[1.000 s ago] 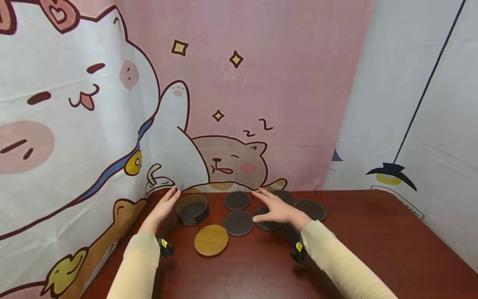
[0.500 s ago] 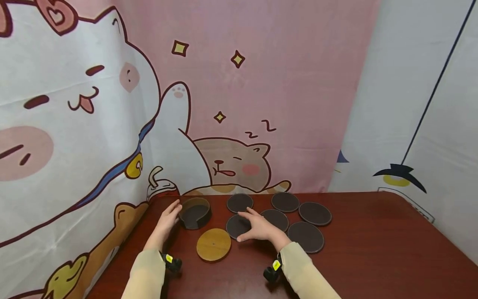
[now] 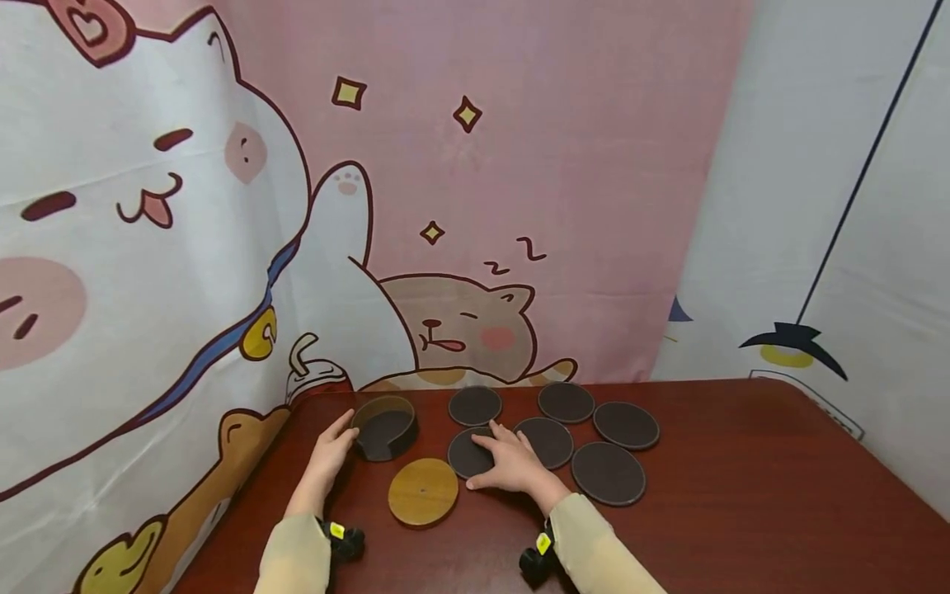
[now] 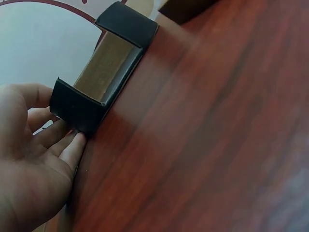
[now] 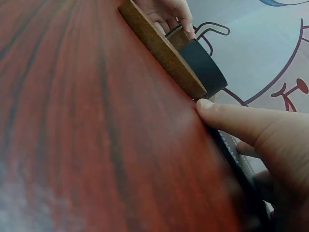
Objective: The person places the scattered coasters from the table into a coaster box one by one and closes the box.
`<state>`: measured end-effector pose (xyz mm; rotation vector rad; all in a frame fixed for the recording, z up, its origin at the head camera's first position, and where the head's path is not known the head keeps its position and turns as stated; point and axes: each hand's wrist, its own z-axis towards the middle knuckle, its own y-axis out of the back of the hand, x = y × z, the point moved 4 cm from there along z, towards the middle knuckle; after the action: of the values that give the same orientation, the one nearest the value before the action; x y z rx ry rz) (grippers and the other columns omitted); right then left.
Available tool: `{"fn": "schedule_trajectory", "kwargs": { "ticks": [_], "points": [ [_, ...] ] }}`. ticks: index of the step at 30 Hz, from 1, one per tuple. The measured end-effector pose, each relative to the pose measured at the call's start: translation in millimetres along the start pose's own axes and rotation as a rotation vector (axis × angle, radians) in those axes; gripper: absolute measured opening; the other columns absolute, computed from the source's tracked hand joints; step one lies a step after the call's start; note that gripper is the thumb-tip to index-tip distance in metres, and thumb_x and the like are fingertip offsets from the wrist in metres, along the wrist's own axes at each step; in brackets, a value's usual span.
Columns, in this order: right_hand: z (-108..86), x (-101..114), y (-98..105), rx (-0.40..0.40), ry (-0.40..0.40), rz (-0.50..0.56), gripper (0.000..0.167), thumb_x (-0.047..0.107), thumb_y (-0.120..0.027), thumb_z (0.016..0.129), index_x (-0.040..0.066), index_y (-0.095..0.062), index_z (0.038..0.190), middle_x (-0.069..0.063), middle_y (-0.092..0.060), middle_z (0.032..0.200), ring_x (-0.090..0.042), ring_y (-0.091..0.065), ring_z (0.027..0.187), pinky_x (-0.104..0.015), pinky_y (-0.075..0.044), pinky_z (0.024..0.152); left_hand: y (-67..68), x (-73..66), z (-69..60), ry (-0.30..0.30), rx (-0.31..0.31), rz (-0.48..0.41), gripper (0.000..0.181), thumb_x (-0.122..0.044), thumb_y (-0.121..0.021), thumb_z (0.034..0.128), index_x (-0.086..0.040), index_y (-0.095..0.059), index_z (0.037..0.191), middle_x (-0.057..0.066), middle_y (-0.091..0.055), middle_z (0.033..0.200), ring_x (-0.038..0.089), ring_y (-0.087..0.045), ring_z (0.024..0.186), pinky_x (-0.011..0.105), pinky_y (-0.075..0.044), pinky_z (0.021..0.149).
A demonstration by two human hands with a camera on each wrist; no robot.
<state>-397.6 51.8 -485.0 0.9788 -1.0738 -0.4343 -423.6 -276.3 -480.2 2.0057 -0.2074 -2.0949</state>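
On the red-brown wood-grained table [image 3: 742,478], the black round open-fronted holder [image 3: 386,432] stands behind the round yellow-brown wooden disc [image 3: 423,492], left of six thin round black discs [image 3: 545,443].

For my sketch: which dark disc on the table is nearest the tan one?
The front-left dark disc, partly hidden by the right hand in the head view; the other five lie farther right or behind.

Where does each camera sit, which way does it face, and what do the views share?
Head: on the head, facing forward and down across the table to the cartoon backdrop; left hand, right hand and sleeves show.
Left wrist: on that wrist, facing along the left hand to the dark holder; only that hand shows.
Right wrist: on that wrist, facing past the wooden disc to the dark holder; right hand close, part of the left hand beyond.
Shared: both wrist views show the dark holder and left hand.
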Motion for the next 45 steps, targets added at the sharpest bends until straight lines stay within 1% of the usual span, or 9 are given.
{"fn": "schedule_trajectory", "kwargs": {
  "ticks": [4, 13, 18, 23, 28, 33, 37, 39, 45],
  "points": [
    [-0.5, -3, 1, -0.013, -0.009, -0.012, 0.083, 0.053, -0.077, 0.074, 0.013, -0.052, 0.142, -0.024, -0.028, 0.153, -0.041, -0.026, 0.14, -0.061, -0.012, 0.111, -4.1, -1.5, -1.7, -0.016, 0.002, 0.005, 0.054, -0.008, -0.045, 0.1, 0.001, -0.029, 0.151, 0.026, -0.024, 0.154, 0.04, -0.03, 0.137, 0.05, -0.028, 0.109],
    [-2.4, -7, 5, -0.028, -0.017, -0.011, 0.082, 0.053, -0.078, 0.073, 0.014, -0.053, 0.141, -0.026, -0.027, 0.153, -0.042, -0.026, 0.139, -0.061, -0.015, 0.111, -14.9, 0.9, -10.0, -0.018, -0.006, 0.024, 0.054, -0.011, -0.049, 0.0993, -0.002, -0.033, 0.15, 0.023, -0.027, 0.154, 0.038, -0.028, 0.139, 0.05, -0.03, 0.108],
    [-2.5, -11, 9, -0.051, -0.014, -0.031, 0.082, 0.056, -0.078, 0.072, 0.016, -0.055, 0.139, -0.023, -0.034, 0.15, -0.041, -0.03, 0.137, -0.059, -0.018, 0.11, -21.0, -0.3, -15.7, -0.04, -0.025, 0.059, 0.054, -0.013, -0.051, 0.099, -0.003, -0.035, 0.149, 0.021, -0.031, 0.153, 0.038, -0.026, 0.14, 0.052, -0.028, 0.109],
    [-3.6, -15, 8, -0.073, -0.026, -0.034, 0.083, 0.058, -0.079, 0.068, 0.017, -0.057, 0.138, -0.021, -0.038, 0.148, -0.04, -0.033, 0.135, -0.059, -0.02, 0.109, -24.9, -0.5, -19.3, -0.049, -0.045, 0.078, 0.054, -0.015, -0.053, 0.0986, -0.003, -0.038, 0.148, 0.02, -0.034, 0.151, 0.036, -0.029, 0.139, 0.049, -0.03, 0.108],
    [-4.7, -15, 5, -0.092, -0.033, -0.032, 0.084, 0.058, -0.08, 0.066, 0.017, -0.059, 0.136, -0.02, -0.041, 0.146, -0.039, -0.035, 0.134, -0.059, -0.021, 0.109, -23.7, 1.5, -21.7, -0.058, -0.07, 0.102, 0.053, -0.016, -0.055, 0.0974, -0.003, -0.041, 0.147, 0.021, -0.038, 0.149, 0.035, -0.033, 0.137, 0.049, -0.033, 0.107],
    [-5.5, -12, 2, -0.135, -0.038, -0.038, 0.083, 0.058, -0.082, 0.063, 0.017, -0.062, 0.133, -0.019, -0.045, 0.143, -0.038, -0.04, 0.131, -0.059, -0.024, 0.107, -19.9, 3.5, -22.9, -0.061, -0.067, 0.107, 0.054, -0.017, -0.058, 0.0962, -0.004, -0.042, 0.146, 0.021, -0.039, 0.148, 0.035, -0.034, 0.137, 0.049, -0.032, 0.108],
    [-4.1, -10, 0, -0.165, -0.046, -0.039, 0.089, 0.059, -0.082, 0.061, 0.018, -0.059, 0.136, -0.017, -0.048, 0.14, -0.038, -0.042, 0.128, -0.06, -0.024, 0.105, -16.2, 4.6, -23.1, -0.062, -0.058, 0.097, 0.055, -0.016, -0.059, 0.0961, -0.004, -0.041, 0.147, 0.021, -0.038, 0.149, 0.036, -0.033, 0.138, 0.05, -0.032, 0.107],
    [-2.8, -9, -1, -0.176, -0.051, -0.037, 0.091, 0.059, -0.082, 0.06, 0.018, -0.057, 0.137, -0.016, -0.049, 0.139, -0.037, -0.043, 0.128, -0.06, -0.024, 0.105, -14.5, 4.5, -23.5, -0.064, -0.055, 0.107, 0.055, -0.017, -0.058, 0.0964, -0.004, -0.041, 0.147, 0.021, -0.038, 0.149, 0.036, -0.033, 0.138, 0.05, -0.032, 0.107],
    [1.5, -6, 2, -0.171, -0.027, 0.009, 0.089, 0.055, -0.083, 0.06, 0.02, -0.056, 0.138, -0.016, -0.048, 0.139, -0.038, -0.043, 0.127, -0.06, -0.026, 0.104, -8.6, 3.5, -25.9, -0.061, -0.08, 0.145, 0.055, -0.019, -0.058, 0.0962, -0.004, -0.041, 0.147, 0.021, -0.04, 0.148, 0.037, -0.034, 0.137, 0.051, -0.032, 0.107]
  ]
}}
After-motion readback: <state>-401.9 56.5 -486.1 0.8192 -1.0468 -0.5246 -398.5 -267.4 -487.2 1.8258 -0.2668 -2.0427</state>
